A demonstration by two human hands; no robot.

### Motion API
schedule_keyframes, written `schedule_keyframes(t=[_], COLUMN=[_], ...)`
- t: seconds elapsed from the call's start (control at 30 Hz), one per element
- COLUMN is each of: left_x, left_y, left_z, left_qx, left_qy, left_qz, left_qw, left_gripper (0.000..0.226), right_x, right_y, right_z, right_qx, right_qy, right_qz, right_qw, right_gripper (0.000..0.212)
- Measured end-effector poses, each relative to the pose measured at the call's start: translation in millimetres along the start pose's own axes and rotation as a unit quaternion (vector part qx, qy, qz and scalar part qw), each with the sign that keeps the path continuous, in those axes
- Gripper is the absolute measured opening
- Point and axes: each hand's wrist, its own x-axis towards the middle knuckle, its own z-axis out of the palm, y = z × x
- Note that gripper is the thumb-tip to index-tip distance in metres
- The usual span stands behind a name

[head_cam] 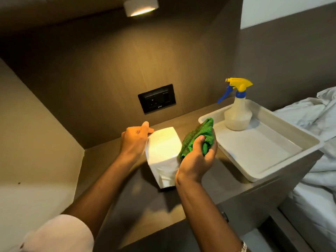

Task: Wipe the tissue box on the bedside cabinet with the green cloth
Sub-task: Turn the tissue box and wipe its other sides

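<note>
The left hand grips the far left edge of the white tissue box, which stands on the bedside cabinet. The right hand, closed around the bunched green cloth, presses it against the box's right side. At 2 o'clock, 1 spray bottle stands in a white tray.

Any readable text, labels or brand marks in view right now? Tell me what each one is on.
None can be read.
Socket panel: a small pale mark at its lower edge, too small and blurred to read.
Tissue box: plain white, no print visible.
Spray bottle: no label visible.
Tray and green cloth: no marks.
</note>
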Motion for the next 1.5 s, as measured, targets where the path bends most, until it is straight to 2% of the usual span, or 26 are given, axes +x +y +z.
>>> schedule_keyframes(t=[0.1,0.2,0.27,0.33,0.43,0.57,0.63,0.7,0.77,0.83,0.93,1.0,1.07,1.23,1.3,1.43,1.5], left_x=[-5,-20,-34,-46,-61,-70,-65,-54,-35,-13,8,11,10,13,14,15,16], left_y=[-7,-16,-18,-16,-9,5,11,15,15,10,9,3,-4,-12,-13,-15,-15], left_z=[-13,-32,-42,-47,-54,-66,-69,-67,-59,-49,-29,-18,-10,-8,-7,-6,-6], left_qx=[-0.012,-0.022,-0.022,-0.013,0.028,0.063,0.112,0.116,0.135,0.185,0.218,0.221,0.233,0.288,0.295,0.29,0.285], left_qy=[0.013,-0.004,-0.014,-0.017,-0.013,-0.063,-0.048,-0.049,-0.14,-0.237,-0.302,-0.345,-0.374,-0.376,-0.38,-0.382,-0.382], left_qz=[-0.028,-0.053,-0.057,-0.044,-0.015,0.024,0.113,0.204,0.282,0.33,0.344,0.336,0.34,0.388,0.39,0.383,0.385], left_qw=[0.999,0.998,0.998,0.999,0.999,0.996,0.986,0.971,0.94,0.895,0.862,0.848,0.831,0.791,0.785,0.79,0.79], left_gripper=[0.05,0.059,0.066,0.07,0.065,0.045,0.039,0.029,0.032,0.041,0.047,0.05,0.053,0.066,0.066,0.066,0.066], right_x=[13,40,57,71,74,74,82,81,67,36,-9,-33,-49,-60,-54,-70,-97], right_y=[5,4,4,7,13,17,7,-10,-21,-18,6,22,34,53,61,81,90], right_z=[14,33,46,62,82,95,89,67,27,-21,-81,-95,-92,-57,-51,-55,-52], right_qx=[0.005,-0.05,-0.089,-0.143,-0.235,-0.265,-0.228,-0.184,-0.185,-0.195,-0.219,-0.239,-0.239,-0.273,-0.276,-0.267,-0.256], right_qy=[-0.008,-0.043,-0.101,-0.192,-0.32,-0.409,-0.384,-0.303,-0.201,-0.167,-0.181,-0.187,-0.183,-0.182,-0.153,-0.09,-0.088], right_qz=[-0.028,0.01,0.042,0.063,0.078,0.073,0.043,-0.031,-0.113,-0.141,-0.116,-0.1,-0.111,-0.148,-0.154,-0.088,-0.106], right_qw=[1.0,0.998,0.99,0.969,0.915,0.87,0.894,0.935,0.955,0.956,0.952,0.948,0.947,0.933,0.936,0.955,0.957], right_gripper=[0.037,0.037,0.034,0.027,0.034,0.038,0.038,0.038,0.04,0.042,0.046,0.048,0.049,0.056,0.058,0.06,0.061])
